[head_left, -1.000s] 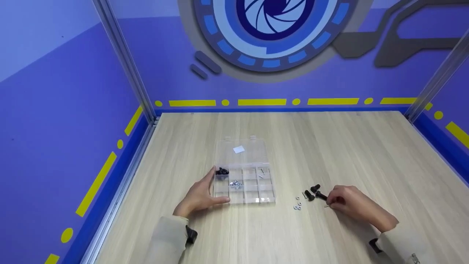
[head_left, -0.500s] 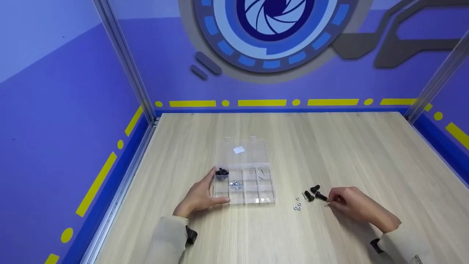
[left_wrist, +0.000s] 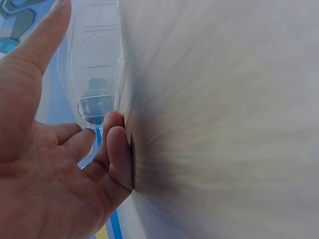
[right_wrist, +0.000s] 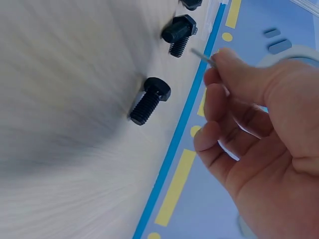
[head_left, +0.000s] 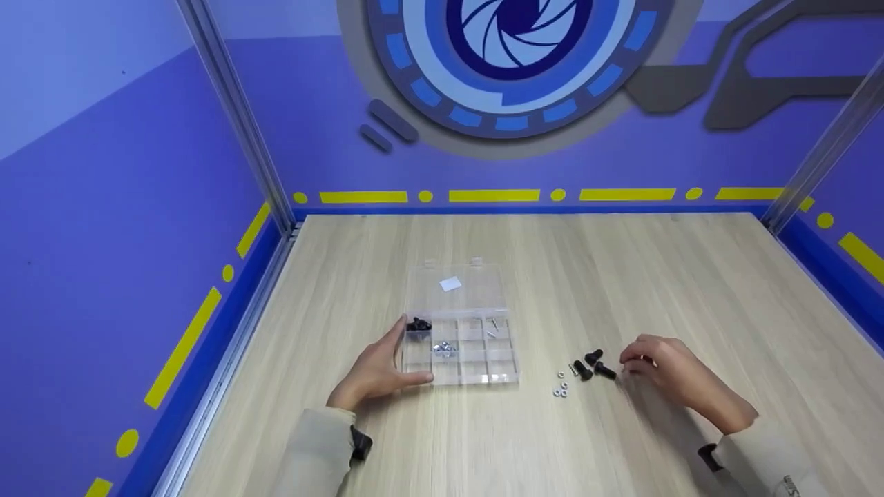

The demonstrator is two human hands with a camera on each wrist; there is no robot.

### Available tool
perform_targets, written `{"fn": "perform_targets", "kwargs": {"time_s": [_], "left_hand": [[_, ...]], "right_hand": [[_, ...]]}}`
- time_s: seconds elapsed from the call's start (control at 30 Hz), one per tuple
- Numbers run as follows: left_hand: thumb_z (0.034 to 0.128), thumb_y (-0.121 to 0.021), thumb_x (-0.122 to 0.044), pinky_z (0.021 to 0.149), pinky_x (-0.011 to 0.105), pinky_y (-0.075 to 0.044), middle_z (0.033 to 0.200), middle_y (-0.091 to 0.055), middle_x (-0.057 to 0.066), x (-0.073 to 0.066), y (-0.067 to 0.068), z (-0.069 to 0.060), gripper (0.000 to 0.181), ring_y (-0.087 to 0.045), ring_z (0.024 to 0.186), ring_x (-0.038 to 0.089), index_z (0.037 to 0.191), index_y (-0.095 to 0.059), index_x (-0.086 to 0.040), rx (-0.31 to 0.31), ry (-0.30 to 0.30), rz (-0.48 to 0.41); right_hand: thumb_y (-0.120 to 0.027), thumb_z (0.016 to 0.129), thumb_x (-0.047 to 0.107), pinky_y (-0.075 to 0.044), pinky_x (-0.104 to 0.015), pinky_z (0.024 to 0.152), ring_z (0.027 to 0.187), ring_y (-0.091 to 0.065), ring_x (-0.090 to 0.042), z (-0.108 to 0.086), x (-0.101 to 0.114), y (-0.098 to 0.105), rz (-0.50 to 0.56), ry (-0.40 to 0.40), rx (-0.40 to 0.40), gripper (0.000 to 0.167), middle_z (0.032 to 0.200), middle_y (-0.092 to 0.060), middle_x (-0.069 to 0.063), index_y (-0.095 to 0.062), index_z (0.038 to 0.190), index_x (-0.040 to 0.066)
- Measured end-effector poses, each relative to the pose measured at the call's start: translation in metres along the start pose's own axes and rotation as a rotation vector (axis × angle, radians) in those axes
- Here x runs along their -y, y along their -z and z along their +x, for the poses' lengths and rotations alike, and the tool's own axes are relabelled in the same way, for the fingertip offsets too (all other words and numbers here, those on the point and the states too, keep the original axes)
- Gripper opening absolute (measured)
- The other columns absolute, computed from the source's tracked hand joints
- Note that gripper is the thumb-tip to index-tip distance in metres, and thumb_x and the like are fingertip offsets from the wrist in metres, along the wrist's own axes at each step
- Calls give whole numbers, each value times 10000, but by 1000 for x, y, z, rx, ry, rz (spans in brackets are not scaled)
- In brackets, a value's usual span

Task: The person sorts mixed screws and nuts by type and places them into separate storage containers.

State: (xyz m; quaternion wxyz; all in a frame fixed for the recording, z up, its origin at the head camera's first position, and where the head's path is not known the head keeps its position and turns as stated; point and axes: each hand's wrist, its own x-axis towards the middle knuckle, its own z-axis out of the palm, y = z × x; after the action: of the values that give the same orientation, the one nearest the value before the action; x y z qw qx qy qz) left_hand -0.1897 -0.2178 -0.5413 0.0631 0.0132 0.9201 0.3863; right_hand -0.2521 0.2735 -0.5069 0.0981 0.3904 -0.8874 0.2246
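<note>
A clear compartment box (head_left: 472,378) lies with its lid folded back. My left hand (head_left: 373,371) rests against its near left corner, thumb along the front edge and fingers at the left side. In the right wrist view, my right hand (right_wrist: 254,114) pinches a thin metal pin (right_wrist: 203,57) between thumb and forefinger. The hand is just right of several black hex bolts, including one lying alone (right_wrist: 150,101). In the head view the pin is too small to make out. Several small nuts (head_left: 563,393) and another thin pin (head_left: 573,370) lie left of the bolts.
Black parts (head_left: 418,324) fill the box's back left compartment, small shiny metal pieces (head_left: 445,349) one near its middle, and thin pins (head_left: 493,327) one at the back right. A white label (head_left: 450,284) is on the lid. Blue walls surround the wooden table (head_left: 663,276).
My right hand has risen slightly from the tabletop, away from the nearest bolt, with the pin in its fingertips. The left hand and the box have stayed put.
</note>
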Motion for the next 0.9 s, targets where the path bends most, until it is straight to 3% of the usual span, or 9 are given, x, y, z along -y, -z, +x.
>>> {"fn": "perform_targets", "kwargs": {"time_s": [0.17, 0.37, 0.63, 0.9], "left_hand": [[724, -900, -549, 1228, 534, -267, 1675, -268, 131, 1, -1, 0, 1259, -306, 1503, 392, 1664, -160, -157, 6, 2, -3], [727, -896, -553, 1230, 536, -260, 1675, -264, 131, 2, -1, 0, 1259, -299, 1506, 394, 1664, -155, -158, 2, 3, -5], [746, -886, -549, 1218, 547, -288, 1668, -282, 144, 0, -1, 0, 1238, -312, 1499, 402, 1662, -159, -142, 9, -12, 2], [747, -892, -530, 1222, 555, -271, 1667, -277, 157, -1, -1, -1, 1237, -305, 1499, 413, 1663, -155, -143, 7, -7, -5]], "right_hand": [[-802, 771, -148, -545, -220, 596, 725, -657, -65, 7, 3, -3, 1, 43, -86, 290, 858, -718, 37, -755, 910, 103], [-809, 795, -111, -509, -153, 585, 693, -636, -12, 20, 9, -8, 60, 34, -102, 289, 823, -724, 71, -719, 875, 151], [-801, 810, -100, -575, -284, 596, 708, -645, -43, 27, 14, -18, 74, 32, 16, 216, 852, -734, 52, -743, 867, 100], [-817, 806, -77, -571, -293, 623, 744, -646, -87, 27, 16, -26, 38, 17, 114, 208, 885, -717, 34, -764, 889, 107]]}}
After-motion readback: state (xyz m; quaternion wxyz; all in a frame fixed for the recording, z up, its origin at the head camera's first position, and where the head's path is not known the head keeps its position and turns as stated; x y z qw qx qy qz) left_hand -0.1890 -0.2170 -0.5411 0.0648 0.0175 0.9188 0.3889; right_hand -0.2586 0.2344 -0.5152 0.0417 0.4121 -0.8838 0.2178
